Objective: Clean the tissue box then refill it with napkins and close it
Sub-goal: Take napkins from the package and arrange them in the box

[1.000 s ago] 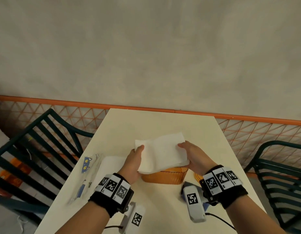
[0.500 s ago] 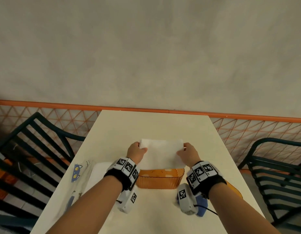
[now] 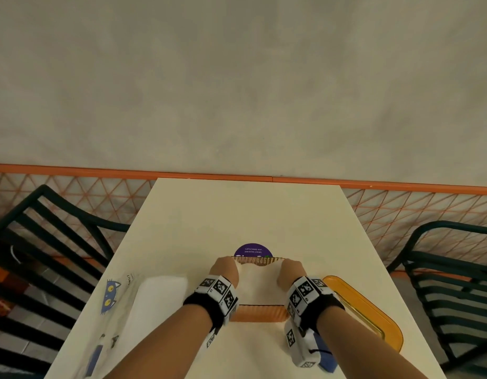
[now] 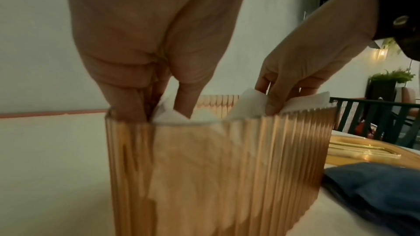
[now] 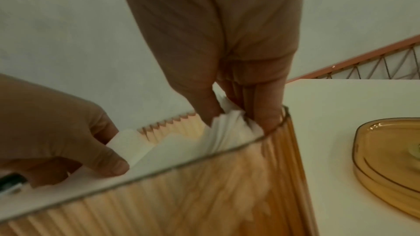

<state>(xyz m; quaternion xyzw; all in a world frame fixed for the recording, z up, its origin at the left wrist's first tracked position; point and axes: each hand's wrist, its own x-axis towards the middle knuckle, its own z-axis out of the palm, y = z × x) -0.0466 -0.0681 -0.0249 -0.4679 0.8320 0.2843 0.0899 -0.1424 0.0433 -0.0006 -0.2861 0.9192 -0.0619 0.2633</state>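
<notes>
Across the lower centre of the head view, the cream table (image 3: 209, 214) is running away toward the wall, with dark slatted chairs (image 3: 53, 236) standing at frame left and right. Low centre on it, the ribbed amber tissue box (image 3: 260, 313) is sitting upright, mouth facing up, long axis lying left to right across the frame. White napkins (image 3: 257, 283) are filling it, edges poking above the rim. Left hand (image 3: 224, 270) is reaching into the box's left end, thumb and fingers pinching the napkins' end; right hand (image 3: 290, 272) is doing the same at the right end, fingertips (image 5: 264, 121) going down against the end wall.

Amber lid (image 3: 365, 310) is lying flat at lower right, just beside the box. A blue cloth (image 4: 375, 191) is lying near the box's right end. A spare white napkin stack (image 3: 157, 305) and clear wrapper with cat print (image 3: 109, 295) are lying at lower left. A purple round sticker (image 3: 252, 250) is showing just behind the box. Far half of the table is lying open.
</notes>
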